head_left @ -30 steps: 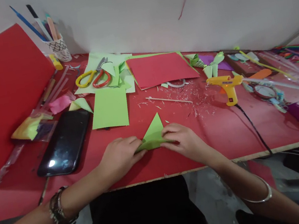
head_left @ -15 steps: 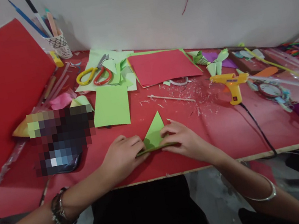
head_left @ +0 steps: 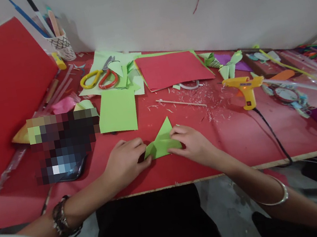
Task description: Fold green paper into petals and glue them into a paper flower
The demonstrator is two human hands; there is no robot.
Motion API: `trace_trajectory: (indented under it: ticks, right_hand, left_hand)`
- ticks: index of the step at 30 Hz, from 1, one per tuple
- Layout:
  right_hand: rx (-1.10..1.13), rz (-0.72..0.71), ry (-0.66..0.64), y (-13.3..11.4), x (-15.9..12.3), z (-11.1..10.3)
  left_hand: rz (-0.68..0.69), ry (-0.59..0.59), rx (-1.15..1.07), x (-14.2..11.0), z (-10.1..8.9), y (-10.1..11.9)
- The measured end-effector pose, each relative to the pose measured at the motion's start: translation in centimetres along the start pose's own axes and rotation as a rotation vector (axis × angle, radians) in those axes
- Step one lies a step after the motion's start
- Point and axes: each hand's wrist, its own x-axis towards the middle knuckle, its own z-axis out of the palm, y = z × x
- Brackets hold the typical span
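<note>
A folded piece of green paper lies near the front edge of the red tabletop, its pointed corner aimed away from me. The near edge is turned up into a flap across it. My left hand pinches the paper's left end between thumb and fingers. At its right end, my right hand grips the flap, thumb on the near side and fingers behind. Just beyond my left hand lies a flat green sheet.
Scissors rest on green paper at the back, beside a stack of red sheets. A yellow glue gun stands to the right, its cord running off the front edge. A thin white stick lies among scraps. A blurred-out phone is at left.
The near edge of the green paper has turned up and over, so its flap now faces me. Both hands have stayed at its ends, fingers shifted slightly.
</note>
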Motion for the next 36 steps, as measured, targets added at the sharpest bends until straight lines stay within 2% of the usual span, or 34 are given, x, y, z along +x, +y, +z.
trace_trajectory:
  ticks: [2, 5, 9, 11, 13, 16, 22, 27, 31, 36]
  right_hand:
    - [-0.014, 0.015, 0.006, 0.1, 0.0, 0.3]
    - [-0.016, 0.011, 0.022, 0.2, 0.1, 0.6]
    - [0.067, -0.046, 0.028, 0.2, -0.1, 0.2]
    - [0.116, -0.106, -0.012, 0.3, -0.4, -0.2]
    - [0.142, -0.149, -0.045, 0.4, -0.9, -0.5]
    - [0.161, -0.168, -0.025, 0.6, -1.4, -0.5]
    - [0.177, -0.129, 0.072, 0.4, -1.2, 0.2]
    - [0.183, -0.020, 0.111, -0.1, -0.9, 0.3]
    - [0.154, 0.042, 0.134, 0.1, -0.8, 0.5]
    - [0.103, 0.057, 0.134, 0.5, -0.6, 0.9]
  left_hand:
    - [-0.004, 0.001, -0.033, -0.2, -0.1, -0.1]
    - [0.057, 0.064, -0.081, -0.4, -0.4, -0.3]
    - [0.104, 0.111, -0.067, -0.2, -0.5, -0.2]
    - [0.088, 0.087, -0.118, 0.1, -0.3, 0.0]
    - [0.137, 0.029, -0.163, 0.3, -0.1, 0.2]
    - [0.219, -0.026, -0.164, 0.3, 0.1, 0.6]
    - [0.134, 0.012, -0.192, 0.2, 0.4, 0.9]
    - [0.048, 0.056, -0.149, 0.1, 0.6, 0.5]
    - [0.027, 0.030, -0.114, -0.1, 0.3, 0.1]
    - [-0.071, 0.012, -0.158, -0.4, -0.1, -0.5]
